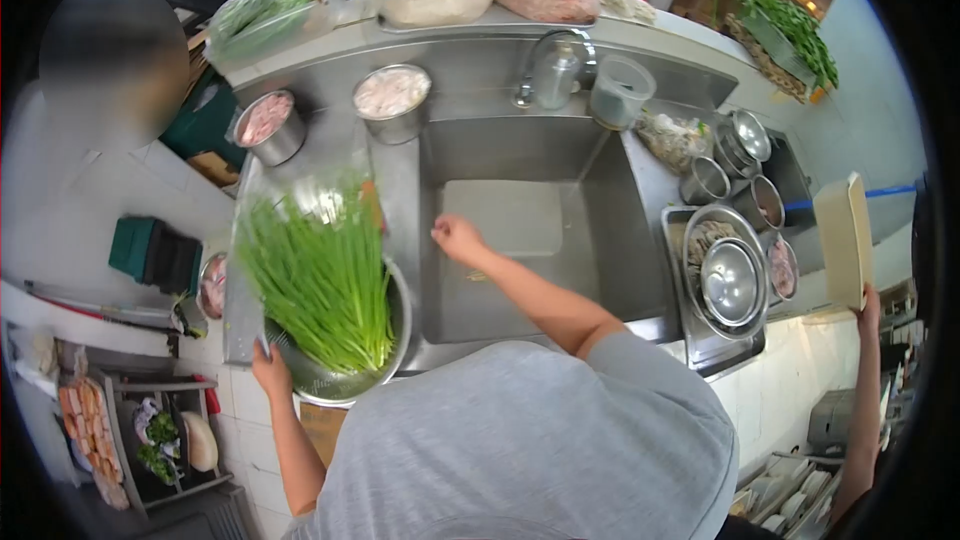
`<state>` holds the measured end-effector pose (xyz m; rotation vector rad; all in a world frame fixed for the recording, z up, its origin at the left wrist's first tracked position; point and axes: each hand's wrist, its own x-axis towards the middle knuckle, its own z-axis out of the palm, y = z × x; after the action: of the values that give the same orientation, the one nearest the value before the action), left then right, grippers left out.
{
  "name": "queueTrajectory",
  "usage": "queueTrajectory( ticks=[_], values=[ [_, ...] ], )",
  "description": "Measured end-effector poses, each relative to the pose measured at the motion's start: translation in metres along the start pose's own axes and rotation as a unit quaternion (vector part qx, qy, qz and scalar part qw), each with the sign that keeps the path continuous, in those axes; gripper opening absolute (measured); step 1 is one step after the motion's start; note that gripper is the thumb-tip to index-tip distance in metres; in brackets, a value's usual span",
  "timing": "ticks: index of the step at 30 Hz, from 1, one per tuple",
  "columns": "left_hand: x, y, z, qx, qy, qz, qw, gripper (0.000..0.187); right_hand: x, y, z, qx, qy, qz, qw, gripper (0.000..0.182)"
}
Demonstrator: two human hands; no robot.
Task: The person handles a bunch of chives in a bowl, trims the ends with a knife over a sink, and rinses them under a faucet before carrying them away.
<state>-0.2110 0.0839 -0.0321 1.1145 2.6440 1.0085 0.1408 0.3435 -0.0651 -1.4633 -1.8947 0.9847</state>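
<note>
A large bundle of long green stalks (325,285) leans in a metal colander (402,312) at the left of the counter. My left hand (269,368) is closed at the colander's left edge, with a small pale piece showing at its fingers; whether it grips the rim or that piece is unclear. Over the metal sink (590,285), my right hand (457,238) is held with its fingers curled together. Whatever it may hold is too small to make out.
Metal pots of meat (392,105) stand behind the stalks. A clear tub (622,90) is beside the faucet (524,90). Bowls (730,280) fill a tray at right. A person (110,90) stands at left; another person's hand (868,308) holds a beige container (843,240) at right.
</note>
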Motion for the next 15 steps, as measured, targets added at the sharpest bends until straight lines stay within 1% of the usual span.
queueTrajectory(
  ticks=[2, 3, 5, 7, 9, 10, 12, 13, 15],
  values=[
    [0.011, -0.005, 0.000, -0.008, 0.000, 0.030, 1.000, 0.039, 0.039, -0.015, 0.023, -0.026, 0.024, -0.045, 0.998, 0.022],
    [0.015, 0.000, -0.003, 0.007, -0.004, 0.049, 0.999, 0.038, 0.057, -0.024, 0.029, -0.050, 0.044, -0.062, 0.996, 0.031],
    [0.024, 0.009, -0.005, 0.031, -0.014, 0.092, 0.995, 0.036, 0.092, -0.037, 0.050, 0.016, 0.024, 0.004, 1.000, 0.039],
    [0.032, 0.005, -0.006, 0.052, -0.009, 0.116, 0.992, 0.035, 0.096, -0.074, 0.035, -0.085, -0.050, 0.009, 0.995, 0.058],
    [0.042, 0.008, 0.000, 0.052, -0.020, 0.149, 0.987, 0.034, 0.097, -0.070, 0.052, -0.089, 0.001, -0.067, 0.994, 0.060],
    [0.046, 0.011, 0.001, 0.043, -0.034, 0.152, 0.987, 0.034, 0.102, -0.064, 0.065, -0.093, 0.029, -0.103, 0.990, 0.061],
    [0.055, 0.015, 0.000, 0.032, -0.059, 0.151, 0.986, 0.033, 0.120, -0.043, 0.097, -0.136, 0.080, -0.162, 0.974, 0.055],
    [0.061, 0.012, 0.002, 0.040, -0.063, 0.180, 0.981, 0.035, 0.132, -0.031, 0.114, -0.181, 0.116, -0.181, 0.960, 0.052],
    [0.071, 0.019, 0.006, 0.074, -0.080, 0.189, 0.976, 0.036, 0.152, -0.005, 0.138, -0.253, 0.207, -0.217, 0.920, 0.046]
  ],
)
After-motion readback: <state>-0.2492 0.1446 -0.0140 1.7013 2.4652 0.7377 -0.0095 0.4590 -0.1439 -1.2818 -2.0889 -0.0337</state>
